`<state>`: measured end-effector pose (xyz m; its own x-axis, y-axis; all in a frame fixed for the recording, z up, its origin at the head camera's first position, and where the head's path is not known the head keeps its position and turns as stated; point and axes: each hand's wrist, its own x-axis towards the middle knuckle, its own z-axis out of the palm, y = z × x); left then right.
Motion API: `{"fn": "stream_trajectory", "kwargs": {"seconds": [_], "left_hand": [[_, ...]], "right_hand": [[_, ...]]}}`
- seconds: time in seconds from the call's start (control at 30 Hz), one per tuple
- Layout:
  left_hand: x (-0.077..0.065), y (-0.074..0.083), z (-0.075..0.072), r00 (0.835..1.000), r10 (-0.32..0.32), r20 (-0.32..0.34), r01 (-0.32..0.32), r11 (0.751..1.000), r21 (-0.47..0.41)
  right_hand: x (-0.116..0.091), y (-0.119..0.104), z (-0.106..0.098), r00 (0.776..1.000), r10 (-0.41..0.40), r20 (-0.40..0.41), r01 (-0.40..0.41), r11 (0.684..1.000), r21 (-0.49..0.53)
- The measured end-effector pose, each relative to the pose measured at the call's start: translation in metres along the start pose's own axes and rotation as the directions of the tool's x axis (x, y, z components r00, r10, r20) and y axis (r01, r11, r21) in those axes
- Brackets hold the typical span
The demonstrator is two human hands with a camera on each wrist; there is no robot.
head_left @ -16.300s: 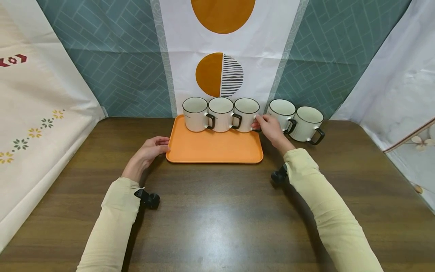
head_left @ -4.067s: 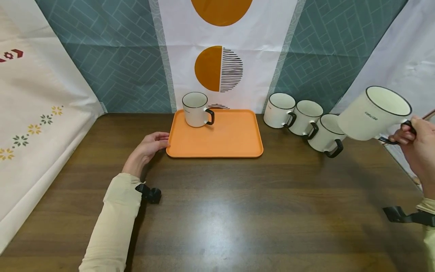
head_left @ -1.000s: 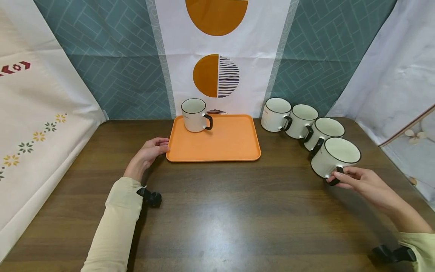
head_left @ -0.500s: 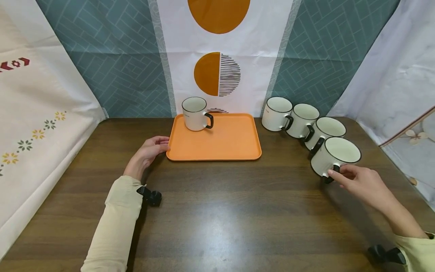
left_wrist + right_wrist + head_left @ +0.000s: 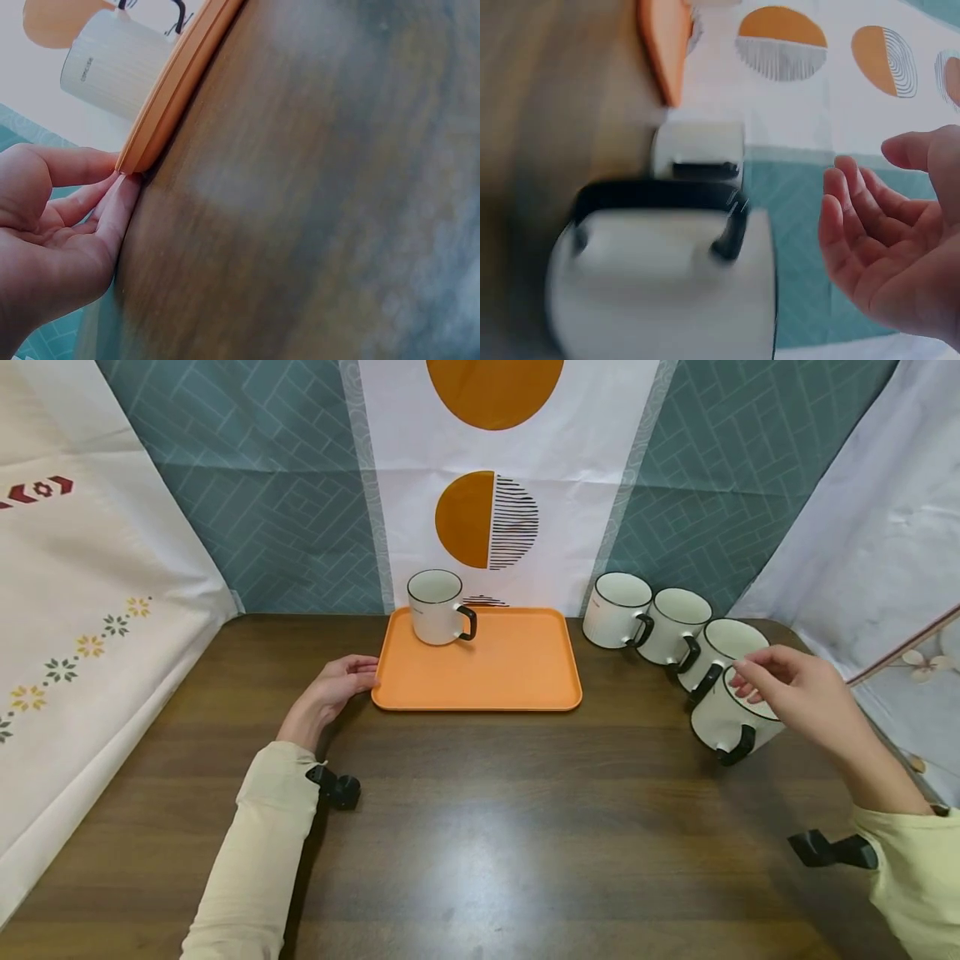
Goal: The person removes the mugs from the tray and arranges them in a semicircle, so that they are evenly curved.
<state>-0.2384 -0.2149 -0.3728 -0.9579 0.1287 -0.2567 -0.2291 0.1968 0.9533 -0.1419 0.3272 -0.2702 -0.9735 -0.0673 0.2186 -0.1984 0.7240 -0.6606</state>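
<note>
My left hand (image 5: pixel 327 697) lies at the left edge of an orange tray (image 5: pixel 517 685); its fingertips touch the rim, also seen in the left wrist view. One white enamel-style mug (image 5: pixel 435 610) with a black rim and handle stands on the tray's back left. Over the front mug (image 5: pixel 723 718) of a slanting row at the right hovers my right hand (image 5: pixel 806 697), covering part of that mug's rim. Its fingers are loosely bent and hold nothing; the right wrist view shows them apart from the mug's black handle (image 5: pixel 660 196).
Behind the front mug, a third mug (image 5: pixel 723 647), a second mug (image 5: pixel 671 631) and a back mug (image 5: pixel 615 614) stand close together, handles toward the front right or front left. The wooden table (image 5: pixel 480 827) runs to a patterned cloth backdrop (image 5: pixel 255 527).
Earlier, three mugs stood on the tray; two now stand at the right. My right hand has let go of the front mug's handle and risen above it. The left hand stays put.
</note>
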Motion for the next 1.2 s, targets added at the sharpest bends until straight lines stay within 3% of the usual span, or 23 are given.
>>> {"fn": "stream_trajectory", "kwargs": {"seconds": [0.27, 0.6, 0.97, 1.1, 1.2], "left_hand": [[0.001, 0.000, 0.000, 1.000, -0.010, 0.001, 0.010, 1.000, -0.006], [0.001, 0.002, 0.001, 1.000, -0.015, -0.002, 0.015, 1.000, 0.010], [-0.001, -0.005, -0.001, 1.000, -0.014, -0.007, 0.014, 1.000, -0.001], [-0.001, -0.002, 0.000, 1.000, -0.015, -0.007, 0.015, 1.000, 0.000], [-0.001, 0.000, -0.001, 1.000, -0.020, -0.014, 0.020, 1.000, 0.003]], "right_hand": [[0.044, -0.026, 0.020, 0.998, 0.021, 0.065, -0.035, 0.976, 0.215], [0.080, -0.061, 0.054, 0.985, 0.040, 0.167, -0.073, 0.977, 0.198], [0.121, -0.098, 0.115, 0.962, 0.024, 0.271, -0.093, 0.964, 0.248], [0.135, -0.105, 0.132, 0.958, 0.042, 0.283, -0.129, 0.946, 0.297], [0.145, -0.109, 0.143, 0.960, 0.068, 0.273, -0.172, 0.909, 0.380]]}}
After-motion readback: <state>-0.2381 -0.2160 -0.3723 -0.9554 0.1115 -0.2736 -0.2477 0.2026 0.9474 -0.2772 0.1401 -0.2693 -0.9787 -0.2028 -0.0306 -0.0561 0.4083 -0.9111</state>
